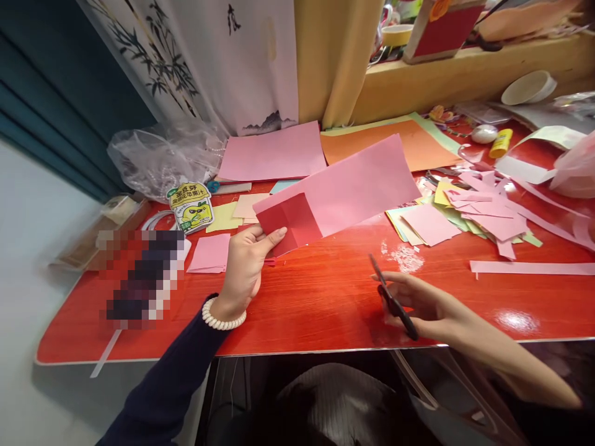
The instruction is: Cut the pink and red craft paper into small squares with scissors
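Observation:
Between the thumb and fingers of my left hand (244,266) are a long strip of pink paper (348,179) and a red paper square (289,226) laid over its near end. The square shows fold creases. The strip slants up to the right, above the table. My right hand (418,303) is wrapped round a pair of scissors (395,303), whose blades point up and away, apart from the paper. Left of my left hand lies a small stack of pink paper squares (209,253).
The red table (316,297) bears cut paper pieces (493,210) and a long pink strip (534,267) at right. Pink (274,152) and orange sheets (390,145) lie at the back. A glue stick (501,144), a plastic bag (162,155) and a yellow-green package (190,207) stand around.

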The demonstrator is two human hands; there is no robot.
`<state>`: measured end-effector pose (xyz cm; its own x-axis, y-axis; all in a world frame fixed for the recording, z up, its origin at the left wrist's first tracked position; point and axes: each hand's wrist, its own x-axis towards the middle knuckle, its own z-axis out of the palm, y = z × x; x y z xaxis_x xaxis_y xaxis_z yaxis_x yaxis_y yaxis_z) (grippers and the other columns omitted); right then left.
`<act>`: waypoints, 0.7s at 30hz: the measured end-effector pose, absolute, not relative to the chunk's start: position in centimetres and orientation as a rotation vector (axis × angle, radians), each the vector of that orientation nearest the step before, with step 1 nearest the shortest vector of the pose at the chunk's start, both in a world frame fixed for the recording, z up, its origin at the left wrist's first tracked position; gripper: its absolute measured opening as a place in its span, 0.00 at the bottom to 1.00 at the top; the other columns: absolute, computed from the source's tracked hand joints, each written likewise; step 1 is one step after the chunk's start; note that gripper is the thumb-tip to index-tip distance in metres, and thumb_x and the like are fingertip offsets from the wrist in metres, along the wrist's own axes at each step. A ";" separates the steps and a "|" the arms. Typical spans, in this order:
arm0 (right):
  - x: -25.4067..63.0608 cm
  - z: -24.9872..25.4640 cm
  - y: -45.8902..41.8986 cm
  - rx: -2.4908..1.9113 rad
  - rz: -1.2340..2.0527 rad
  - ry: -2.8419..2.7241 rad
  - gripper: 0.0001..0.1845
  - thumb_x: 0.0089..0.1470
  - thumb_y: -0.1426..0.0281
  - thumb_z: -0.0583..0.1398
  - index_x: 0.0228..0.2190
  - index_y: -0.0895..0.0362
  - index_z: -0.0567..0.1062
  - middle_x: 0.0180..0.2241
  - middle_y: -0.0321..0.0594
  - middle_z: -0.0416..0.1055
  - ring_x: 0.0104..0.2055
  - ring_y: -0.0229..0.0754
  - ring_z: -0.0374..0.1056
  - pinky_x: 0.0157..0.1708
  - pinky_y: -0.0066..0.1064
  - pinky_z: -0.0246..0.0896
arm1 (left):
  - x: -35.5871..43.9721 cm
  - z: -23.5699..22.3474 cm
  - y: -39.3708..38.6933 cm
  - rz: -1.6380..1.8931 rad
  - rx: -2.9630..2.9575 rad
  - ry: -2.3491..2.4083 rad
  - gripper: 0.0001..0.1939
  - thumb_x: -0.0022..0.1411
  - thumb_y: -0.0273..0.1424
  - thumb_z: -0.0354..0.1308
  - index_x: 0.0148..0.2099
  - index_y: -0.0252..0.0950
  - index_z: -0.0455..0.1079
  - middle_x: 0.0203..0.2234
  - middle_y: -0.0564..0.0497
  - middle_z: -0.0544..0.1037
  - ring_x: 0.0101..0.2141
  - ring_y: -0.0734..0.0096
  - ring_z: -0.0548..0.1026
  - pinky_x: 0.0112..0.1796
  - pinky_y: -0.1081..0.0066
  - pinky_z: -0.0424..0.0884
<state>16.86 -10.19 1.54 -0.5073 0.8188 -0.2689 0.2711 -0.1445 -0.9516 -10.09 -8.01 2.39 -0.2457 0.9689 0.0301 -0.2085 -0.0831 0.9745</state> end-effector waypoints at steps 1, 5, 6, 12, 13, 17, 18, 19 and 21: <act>15.9 1.6 -10.2 -1.158 1.804 -1.647 0.29 0.37 0.57 0.68 0.43 0.52 0.71 0.33 0.40 0.70 0.30 0.40 0.68 0.25 0.30 0.67 | -10.0 2.4 -8.1 1.539 0.966 1.191 0.08 0.53 0.30 0.64 0.37 0.32 0.75 0.38 0.46 0.80 0.41 0.64 0.78 0.43 0.64 0.74; 13.1 1.4 -9.5 -1.050 2.044 -1.579 0.32 0.26 0.56 0.72 0.36 0.55 0.73 0.27 0.34 0.64 0.25 0.36 0.61 0.24 0.28 0.60 | -9.6 2.5 -8.4 1.594 0.986 1.225 0.10 0.52 0.30 0.65 0.38 0.34 0.76 0.39 0.47 0.80 0.44 0.62 0.76 0.46 0.63 0.73; 12.7 1.2 -9.2 -1.036 2.036 -1.581 0.32 0.28 0.54 0.71 0.36 0.55 0.74 0.27 0.34 0.64 0.26 0.36 0.60 0.26 0.29 0.59 | -9.5 2.6 -8.4 1.599 0.989 1.227 0.11 0.51 0.30 0.65 0.39 0.34 0.76 0.39 0.47 0.80 0.45 0.62 0.76 0.47 0.63 0.72; 12.1 -0.4 -8.4 -0.968 1.988 -1.553 0.35 0.37 0.51 0.67 0.46 0.55 0.74 0.28 0.35 0.62 0.27 0.35 0.57 0.28 0.28 0.53 | -9.3 2.7 -9.1 1.569 0.993 1.228 0.11 0.52 0.30 0.64 0.40 0.36 0.76 0.39 0.49 0.80 0.43 0.62 0.77 0.47 0.62 0.73; 12.1 -0.4 -8.4 -0.988 1.973 -1.548 0.35 0.37 0.50 0.67 0.46 0.56 0.74 0.27 0.34 0.62 0.26 0.35 0.55 0.27 0.28 0.52 | -9.2 2.7 -9.2 1.559 0.989 1.222 0.10 0.53 0.30 0.64 0.40 0.36 0.76 0.39 0.49 0.80 0.43 0.62 0.77 0.46 0.62 0.73; 11.9 0.0 -8.5 -1.010 1.922 -1.545 0.39 0.34 0.45 0.66 0.44 0.57 0.75 0.25 0.34 0.60 0.25 0.35 0.52 0.24 0.28 0.47 | -8.6 2.5 -9.6 1.511 0.974 1.193 0.09 0.53 0.29 0.64 0.39 0.36 0.76 0.39 0.50 0.80 0.42 0.63 0.77 0.44 0.64 0.75; 11.8 0.1 -8.6 -1.003 1.918 -1.539 0.39 0.34 0.45 0.65 0.43 0.58 0.75 0.25 0.35 0.60 0.25 0.35 0.51 0.24 0.28 0.47 | -8.5 2.4 -9.7 1.508 0.972 1.186 0.09 0.53 0.29 0.64 0.39 0.37 0.76 0.39 0.50 0.80 0.41 0.64 0.77 0.44 0.65 0.75; 11.8 0.2 -8.6 -0.993 1.916 -1.528 0.38 0.35 0.45 0.65 0.43 0.58 0.75 0.25 0.35 0.60 0.25 0.35 0.51 0.24 0.28 0.46 | -8.3 2.4 -9.8 1.509 0.970 1.181 0.09 0.54 0.29 0.63 0.39 0.37 0.77 0.38 0.51 0.81 0.41 0.64 0.78 0.43 0.66 0.75; 11.7 0.3 -8.8 -0.976 1.918 -1.491 0.36 0.36 0.46 0.65 0.43 0.57 0.75 0.24 0.34 0.59 0.25 0.35 0.51 0.23 0.28 0.45 | -8.1 2.3 -9.9 1.519 0.968 1.183 0.08 0.53 0.28 0.64 0.38 0.38 0.77 0.37 0.52 0.81 0.40 0.65 0.78 0.43 0.67 0.76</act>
